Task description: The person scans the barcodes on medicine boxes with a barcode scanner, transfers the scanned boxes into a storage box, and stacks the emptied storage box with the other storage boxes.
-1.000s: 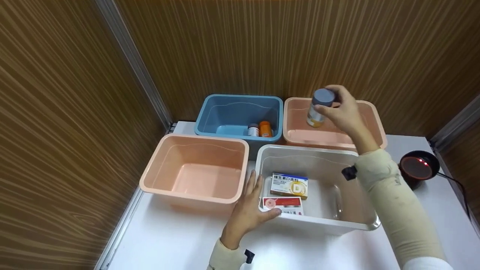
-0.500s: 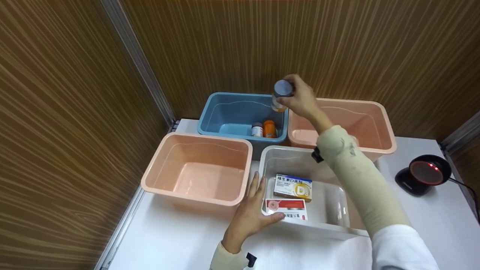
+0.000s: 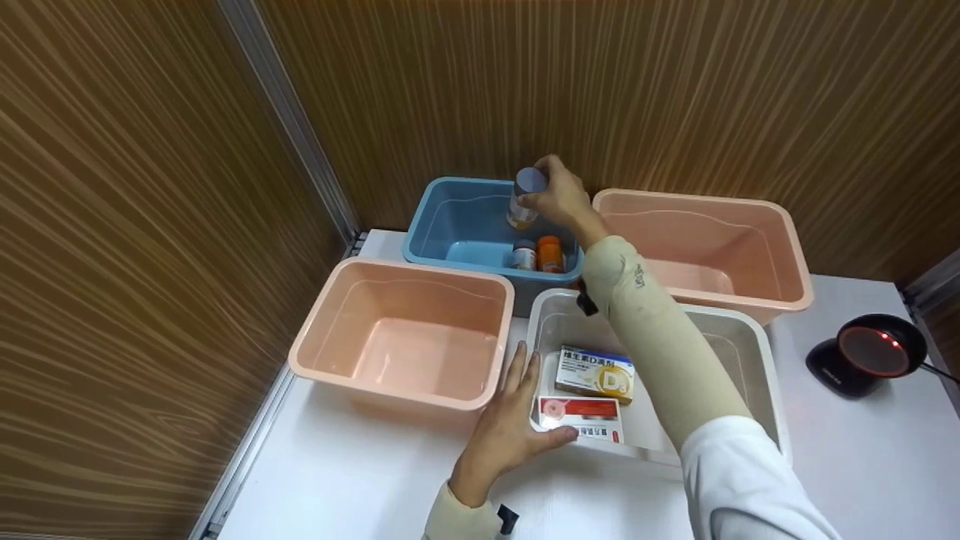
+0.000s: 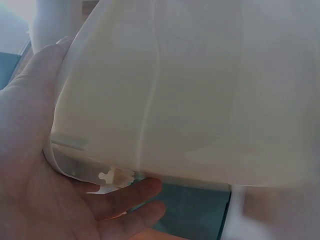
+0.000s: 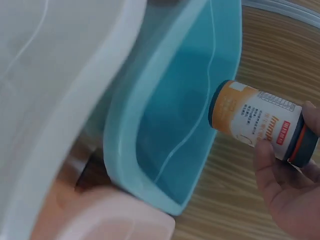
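Note:
My right hand [image 3: 561, 196] grips a supplement bottle [image 5: 256, 119] near its dark cap. The bottle has a white and orange label and hangs over the blue bin [image 3: 487, 271]. Inside that bin, a small white bottle [image 3: 524, 257] and an orange bottle [image 3: 550, 256] are side by side near the front right. My left hand [image 3: 501, 427] rests at the near left corner of the white bin [image 3: 766, 375], fingers straight along its side and thumb at the front rim. A vitamin D box [image 3: 594, 373] and a red and white box [image 3: 579, 417] lie in the white bin.
A peach bin [image 3: 401, 401] stands at the front left, another peach bin [image 3: 795, 259] at the back right. On the far right is a black scanner-like device [image 3: 862, 356] with red lights and a cable. Wood-grain panels [image 3: 450, 90] enclose the table [image 3: 330, 465].
My right hand has carried the bottle leftward from above the back right peach bin to over the blue bin. The left hand keeps its place on the white bin; the view shifts slightly.

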A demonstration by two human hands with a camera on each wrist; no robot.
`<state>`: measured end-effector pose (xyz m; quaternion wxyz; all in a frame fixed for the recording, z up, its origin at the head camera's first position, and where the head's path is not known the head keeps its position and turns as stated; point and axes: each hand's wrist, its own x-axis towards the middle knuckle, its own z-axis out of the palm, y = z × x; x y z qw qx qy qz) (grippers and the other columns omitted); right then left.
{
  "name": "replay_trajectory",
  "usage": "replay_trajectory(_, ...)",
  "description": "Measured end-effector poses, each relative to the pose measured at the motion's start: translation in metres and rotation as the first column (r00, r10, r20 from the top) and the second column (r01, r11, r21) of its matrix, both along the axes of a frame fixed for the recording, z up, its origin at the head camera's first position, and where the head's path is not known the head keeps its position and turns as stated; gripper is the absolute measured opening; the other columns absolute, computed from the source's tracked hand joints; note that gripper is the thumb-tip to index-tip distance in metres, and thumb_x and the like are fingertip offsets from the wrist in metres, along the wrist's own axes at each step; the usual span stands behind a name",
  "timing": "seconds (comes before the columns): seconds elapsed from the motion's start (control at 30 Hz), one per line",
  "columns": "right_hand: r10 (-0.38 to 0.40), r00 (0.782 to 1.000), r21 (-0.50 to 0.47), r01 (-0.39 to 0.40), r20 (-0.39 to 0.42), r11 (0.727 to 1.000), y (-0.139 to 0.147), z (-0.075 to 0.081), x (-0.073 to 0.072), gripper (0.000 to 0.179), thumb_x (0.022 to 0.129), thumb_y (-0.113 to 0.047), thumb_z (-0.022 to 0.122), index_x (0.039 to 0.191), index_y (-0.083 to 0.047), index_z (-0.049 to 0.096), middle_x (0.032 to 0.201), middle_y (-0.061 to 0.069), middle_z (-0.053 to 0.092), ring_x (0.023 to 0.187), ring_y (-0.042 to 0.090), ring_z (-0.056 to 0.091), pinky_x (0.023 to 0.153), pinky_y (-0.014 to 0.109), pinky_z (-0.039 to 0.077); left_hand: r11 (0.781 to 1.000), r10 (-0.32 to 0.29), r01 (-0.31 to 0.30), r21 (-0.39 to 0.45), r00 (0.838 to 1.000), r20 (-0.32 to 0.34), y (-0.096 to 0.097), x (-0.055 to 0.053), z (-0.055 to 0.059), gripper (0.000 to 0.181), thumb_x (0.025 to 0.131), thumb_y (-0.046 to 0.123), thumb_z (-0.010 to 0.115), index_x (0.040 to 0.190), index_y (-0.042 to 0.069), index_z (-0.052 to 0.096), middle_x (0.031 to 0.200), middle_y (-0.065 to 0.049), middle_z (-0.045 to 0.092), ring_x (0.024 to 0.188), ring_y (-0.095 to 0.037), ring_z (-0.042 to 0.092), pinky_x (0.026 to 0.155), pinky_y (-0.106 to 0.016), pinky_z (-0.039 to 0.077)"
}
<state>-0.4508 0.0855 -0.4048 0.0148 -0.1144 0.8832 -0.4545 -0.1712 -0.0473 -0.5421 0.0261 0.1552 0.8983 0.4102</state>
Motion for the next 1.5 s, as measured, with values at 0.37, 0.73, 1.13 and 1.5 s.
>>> replay_trajectory(0.37, 0.206, 0.972, 0.078, -0.216, 0.11, 0.973, -0.032, -0.019, 0.018, 0.065, 0.088, -0.012, 0.079, 0.141, -0.005, 0.042, 0.131, 0.019, 0.055, 0.112, 0.03, 0.057, 0.091, 0.043, 0.054, 1.0, -0.006, 0.006, -0.012, 0.999, -0.054, 0.003, 0.005, 0.002, 0.12, 0.076, 0.062, 0.081, 0.163, 0.013, 0.015, 0.17, -0.001, -0.004, 0.152, -0.032, 0.013, 0.114, -0.045, 0.034)
replay_trajectory(0.73, 0.269, 0.955, 0.138, -0.285, 0.123, 0.949, -0.053, -0.026, 0.03, 0.064, 0.085, -0.012, 0.081, 0.139, -0.007, 0.047, 0.128, 0.014, 0.057, 0.113, 0.027, 0.056, 0.096, 0.042, 0.05, 1.0, -0.01, 0.01, -0.017, 1.0, -0.026, 0.004, 0.009, 0.003, 0.12, 0.076, 0.064, 0.079, 0.164, 0.016, 0.012, 0.17, -0.001, -0.005, 0.152, -0.032, 0.014, 0.114, -0.046, 0.033)
replay_trajectory(1.13, 0.277, 0.953, 0.128, -0.291, 0.119, 0.948, -0.062, -0.041, 0.034, 0.062, 0.087, -0.012, 0.08, 0.141, -0.009, 0.049, 0.132, 0.013, 0.056, 0.114, 0.027, 0.055, 0.101, 0.042, 0.048, 1.0, -0.016, 0.015, -0.005, 1.0, -0.006, 0.006, 0.013, 0.004, 0.12, 0.076, 0.066, 0.078, 0.164, 0.013, 0.014, 0.17, -0.002, -0.005, 0.151, -0.034, 0.015, 0.113, -0.049, 0.034)
replay_trajectory(1.5, 0.266, 0.955, 0.076, -0.277, 0.135, 0.958, -0.065, -0.048, 0.038, 0.062, 0.088, -0.013, 0.079, 0.144, -0.012, 0.051, 0.134, 0.012, 0.057, 0.116, 0.026, 0.055, 0.103, 0.042, 0.047, 1.0, -0.016, 0.015, -0.013, 0.998, -0.058, 0.004, 0.017, 0.003, 0.119, 0.077, 0.059, 0.081, 0.163, 0.01, 0.016, 0.17, -0.005, -0.001, 0.149, -0.034, 0.022, 0.112, -0.047, 0.037)
